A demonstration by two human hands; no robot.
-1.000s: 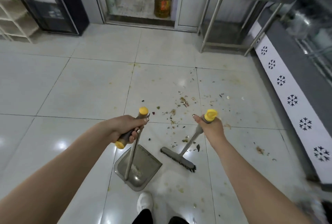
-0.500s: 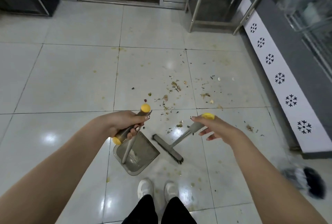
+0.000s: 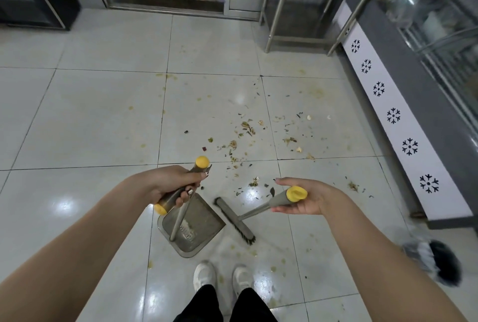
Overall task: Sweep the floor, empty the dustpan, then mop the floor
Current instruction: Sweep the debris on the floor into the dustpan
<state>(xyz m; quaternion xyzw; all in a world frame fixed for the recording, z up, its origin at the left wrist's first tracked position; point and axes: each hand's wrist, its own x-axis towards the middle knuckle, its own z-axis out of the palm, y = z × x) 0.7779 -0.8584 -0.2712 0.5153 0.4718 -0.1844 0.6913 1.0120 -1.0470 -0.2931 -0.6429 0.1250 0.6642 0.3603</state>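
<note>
Both my arms reach forward and down. My left hand (image 3: 170,183) curls round the dustpan handle (image 3: 169,200); my right hand (image 3: 314,199) lies palm-up, fingers loosely straight.

The grey metal dustpan (image 3: 204,223) and the grey long-handled broom (image 3: 234,220) have yellow handle caps. At three o'clock, a white panel (image 3: 401,130) bears black snowflakes. The glossy floor tiles (image 3: 90,120) are white.

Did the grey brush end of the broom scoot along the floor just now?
Yes. The grey broom brush slid left, away from the tile grout line on its right, up close to the grey metal dustpan.
</note>
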